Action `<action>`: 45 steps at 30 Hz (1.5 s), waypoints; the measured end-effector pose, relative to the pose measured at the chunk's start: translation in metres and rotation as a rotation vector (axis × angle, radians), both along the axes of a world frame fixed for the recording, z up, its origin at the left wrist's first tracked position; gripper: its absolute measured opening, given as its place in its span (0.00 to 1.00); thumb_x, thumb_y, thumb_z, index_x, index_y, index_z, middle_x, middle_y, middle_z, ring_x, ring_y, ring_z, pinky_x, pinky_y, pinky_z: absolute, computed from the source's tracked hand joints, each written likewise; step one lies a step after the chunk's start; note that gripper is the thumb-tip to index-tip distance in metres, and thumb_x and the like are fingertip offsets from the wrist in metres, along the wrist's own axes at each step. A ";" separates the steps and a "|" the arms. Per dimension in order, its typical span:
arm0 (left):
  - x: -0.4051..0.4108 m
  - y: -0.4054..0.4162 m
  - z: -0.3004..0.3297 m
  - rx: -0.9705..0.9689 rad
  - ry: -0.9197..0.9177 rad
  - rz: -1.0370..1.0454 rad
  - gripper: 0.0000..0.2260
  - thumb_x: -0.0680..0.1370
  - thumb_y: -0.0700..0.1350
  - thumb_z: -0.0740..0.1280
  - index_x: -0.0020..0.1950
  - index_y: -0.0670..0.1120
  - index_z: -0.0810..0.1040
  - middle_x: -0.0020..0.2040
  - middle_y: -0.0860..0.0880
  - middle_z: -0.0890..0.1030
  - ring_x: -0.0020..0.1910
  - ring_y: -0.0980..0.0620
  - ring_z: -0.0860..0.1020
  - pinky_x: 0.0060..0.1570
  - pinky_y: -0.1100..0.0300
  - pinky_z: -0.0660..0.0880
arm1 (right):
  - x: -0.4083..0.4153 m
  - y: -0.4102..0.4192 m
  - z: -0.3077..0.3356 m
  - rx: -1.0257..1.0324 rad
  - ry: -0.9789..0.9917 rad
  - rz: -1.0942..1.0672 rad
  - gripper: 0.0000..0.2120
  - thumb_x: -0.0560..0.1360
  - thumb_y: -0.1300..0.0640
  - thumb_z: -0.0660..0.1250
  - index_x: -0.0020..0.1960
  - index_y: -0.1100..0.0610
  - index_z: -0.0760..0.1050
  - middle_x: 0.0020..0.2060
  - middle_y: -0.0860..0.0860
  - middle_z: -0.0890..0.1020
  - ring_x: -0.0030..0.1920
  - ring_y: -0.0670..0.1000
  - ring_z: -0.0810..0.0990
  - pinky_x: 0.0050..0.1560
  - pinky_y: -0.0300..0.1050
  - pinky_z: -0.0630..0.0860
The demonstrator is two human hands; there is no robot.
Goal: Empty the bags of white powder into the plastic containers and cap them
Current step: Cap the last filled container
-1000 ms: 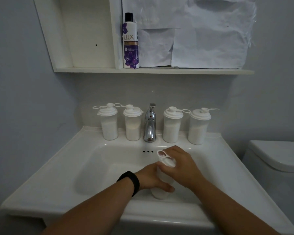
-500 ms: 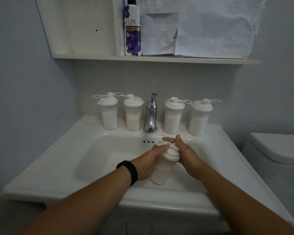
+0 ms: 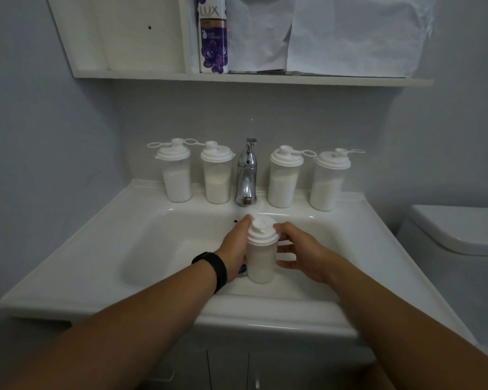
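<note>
From my seat the biggest thing in view is the white sink (image 3: 102, 249), its basin sunk in the middle and its near rim running across under both forearms. To the right a toilet (image 3: 457, 237) is cut off by the frame edge, so I see only part of its lid and tank. Above, a shelf (image 3: 254, 78) carries crumpled white paper (image 3: 350, 35) and a purple LUX bottle (image 3: 212, 38) whose top is cropped out of the picture.

Along the back ledge four capped containers of white powder stand upright, two on each side of the chrome faucet (image 3: 247, 173): far-left container (image 3: 176, 175), inner-left container (image 3: 217, 175), inner-right container (image 3: 283, 178) and far-right container (image 3: 328, 181).

The container in hand (image 3: 261, 257) stands upright over the front of the basin, between my two hands, its white cap (image 3: 263, 230) on top. The light is dim and its wall is cloudy, so I can't judge how full it is. A small blue thing shows at its lower left, mostly hidden; I cannot tell what it is.

My left hand (image 3: 235, 249), black wristband (image 3: 212, 270) behind it, lies along the container's left side with a fingertip up at the cap; its palm side is hidden, so whether it really clasps the body I cannot tell. My right hand (image 3: 302, 251) is spread, fingers loosely extended beside the right wall, gripping nothing.
</note>
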State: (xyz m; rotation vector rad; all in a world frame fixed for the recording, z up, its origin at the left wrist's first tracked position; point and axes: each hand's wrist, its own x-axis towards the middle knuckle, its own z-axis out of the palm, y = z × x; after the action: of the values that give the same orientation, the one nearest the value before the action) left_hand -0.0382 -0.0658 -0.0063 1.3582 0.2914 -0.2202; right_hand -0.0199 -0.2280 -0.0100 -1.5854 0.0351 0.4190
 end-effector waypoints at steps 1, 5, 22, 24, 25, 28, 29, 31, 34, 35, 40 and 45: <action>0.001 -0.001 0.000 -0.010 0.017 -0.031 0.15 0.85 0.59 0.58 0.56 0.52 0.78 0.49 0.50 0.83 0.47 0.52 0.80 0.41 0.56 0.75 | 0.000 0.002 0.000 -0.005 -0.001 -0.002 0.16 0.80 0.43 0.64 0.60 0.51 0.79 0.56 0.51 0.80 0.56 0.53 0.79 0.55 0.51 0.78; 0.001 -0.008 -0.001 0.054 0.007 -0.090 0.17 0.85 0.62 0.56 0.56 0.54 0.79 0.50 0.52 0.83 0.48 0.53 0.81 0.43 0.57 0.76 | 0.000 0.005 0.001 -0.002 0.054 0.020 0.22 0.81 0.33 0.58 0.63 0.46 0.79 0.59 0.48 0.83 0.60 0.51 0.80 0.58 0.52 0.77; 0.009 -0.002 -0.008 0.180 -0.048 -0.085 0.13 0.86 0.58 0.54 0.57 0.55 0.76 0.52 0.54 0.80 0.48 0.57 0.77 0.40 0.58 0.71 | 0.001 0.016 -0.004 -0.123 -0.006 -0.015 0.26 0.82 0.32 0.50 0.65 0.45 0.77 0.60 0.48 0.82 0.59 0.53 0.80 0.56 0.57 0.79; 0.006 0.000 -0.011 0.153 -0.022 -0.140 0.16 0.84 0.61 0.56 0.63 0.54 0.77 0.55 0.54 0.81 0.52 0.56 0.77 0.44 0.57 0.73 | -0.003 0.008 -0.006 -0.040 0.059 0.021 0.27 0.81 0.30 0.52 0.64 0.45 0.78 0.62 0.47 0.82 0.61 0.52 0.79 0.61 0.59 0.76; 0.006 0.003 -0.011 0.162 -0.010 -0.172 0.20 0.81 0.64 0.59 0.66 0.54 0.77 0.60 0.52 0.81 0.57 0.53 0.78 0.50 0.54 0.75 | -0.004 0.004 -0.007 0.004 0.079 0.050 0.27 0.80 0.30 0.53 0.64 0.45 0.79 0.62 0.48 0.82 0.62 0.53 0.79 0.63 0.58 0.75; 0.003 0.012 -0.011 0.191 0.014 -0.261 0.30 0.69 0.67 0.65 0.68 0.56 0.76 0.66 0.49 0.80 0.66 0.46 0.76 0.65 0.43 0.72 | -0.006 -0.002 -0.007 0.055 0.089 0.119 0.24 0.81 0.33 0.58 0.66 0.46 0.79 0.64 0.50 0.81 0.63 0.54 0.78 0.61 0.56 0.76; 0.000 0.013 -0.010 0.188 0.016 -0.272 0.31 0.68 0.66 0.65 0.68 0.55 0.76 0.66 0.49 0.80 0.66 0.46 0.75 0.65 0.43 0.71 | -0.008 -0.002 -0.007 0.053 0.085 0.129 0.23 0.81 0.34 0.59 0.67 0.47 0.79 0.65 0.50 0.80 0.63 0.54 0.78 0.59 0.55 0.77; -0.003 0.014 -0.007 0.174 0.015 -0.286 0.31 0.68 0.67 0.65 0.68 0.55 0.77 0.67 0.48 0.79 0.66 0.45 0.75 0.64 0.42 0.71 | -0.010 -0.001 -0.004 0.057 0.074 0.131 0.22 0.81 0.36 0.61 0.67 0.46 0.78 0.66 0.51 0.80 0.63 0.55 0.78 0.59 0.54 0.77; 0.000 0.015 -0.011 0.168 0.023 -0.282 0.29 0.75 0.70 0.63 0.70 0.56 0.75 0.68 0.48 0.78 0.67 0.43 0.75 0.68 0.37 0.70 | -0.008 -0.002 -0.007 0.067 0.057 0.118 0.21 0.81 0.36 0.60 0.67 0.46 0.78 0.65 0.51 0.79 0.66 0.56 0.77 0.61 0.56 0.77; 0.001 0.016 -0.013 0.163 0.035 -0.273 0.27 0.78 0.69 0.61 0.71 0.55 0.74 0.69 0.48 0.77 0.67 0.42 0.75 0.69 0.34 0.69 | -0.008 0.000 -0.007 0.047 0.046 0.113 0.21 0.82 0.36 0.57 0.67 0.46 0.77 0.64 0.49 0.79 0.65 0.56 0.77 0.60 0.56 0.78; 0.002 0.021 -0.006 0.098 0.064 -0.290 0.21 0.82 0.64 0.59 0.70 0.53 0.74 0.68 0.49 0.77 0.66 0.44 0.76 0.63 0.37 0.74 | -0.007 0.014 -0.010 -0.145 -0.083 0.061 0.25 0.84 0.34 0.47 0.74 0.45 0.67 0.67 0.51 0.76 0.65 0.56 0.76 0.48 0.51 0.80; -0.009 0.020 -0.004 0.172 0.052 -0.251 0.25 0.81 0.66 0.60 0.72 0.54 0.72 0.68 0.48 0.76 0.67 0.43 0.74 0.67 0.38 0.72 | -0.019 0.019 -0.005 -0.161 -0.089 -0.012 0.28 0.83 0.32 0.48 0.75 0.45 0.67 0.70 0.52 0.74 0.67 0.57 0.74 0.53 0.52 0.78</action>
State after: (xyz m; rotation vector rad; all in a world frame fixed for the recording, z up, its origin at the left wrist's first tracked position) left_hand -0.0474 -0.0457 -0.0107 1.5610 0.1856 -0.4490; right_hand -0.0387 -0.2087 -0.0155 -1.7606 0.0099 0.3427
